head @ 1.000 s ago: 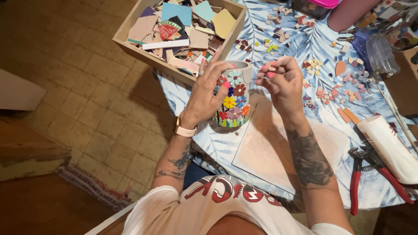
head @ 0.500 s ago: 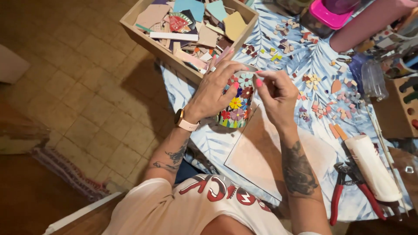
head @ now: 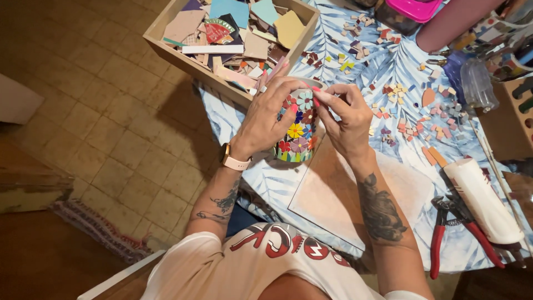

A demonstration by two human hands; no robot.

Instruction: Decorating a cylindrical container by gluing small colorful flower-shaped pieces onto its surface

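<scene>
Landmark: the mosaic cup (head: 298,130), standing upright on the pale work board (head: 355,194) laid over the blue leaf-print tablecloth (head: 388,72).
Cup axis: long axis vertical, with the open rim (head: 311,82) toward the top.
Left hand (head: 265,119): wraps the cup's left wall, fingers curled closed around it, thumb across the flower tiles.
Right hand (head: 351,119): on the cup's right side, fingertips (head: 319,100) pinched together against the upper wall just below the rim (whether a small tile sits between them I cannot tell).
Key relation: the bare upper band lies straight in front of the right fingertips, touching; the right hand works while the left hand steadies.
Cup surface: glossy, hard ceramic chips shaped into flowers of red, yellow, blue and purple, bumpy to the touch.
Wooden box (head: 233,41): just beyond the cup to its upper left, full of flat broken tile sheets in many colours.
Loose tile bits (head: 411,125): scattered on the cloth to the cup's right, small and sharp-edged.
Red-handled nippers (head: 452,228): well to the cup's lower right, beside a white glue bottle (head: 483,197) lying on its side.
</scene>
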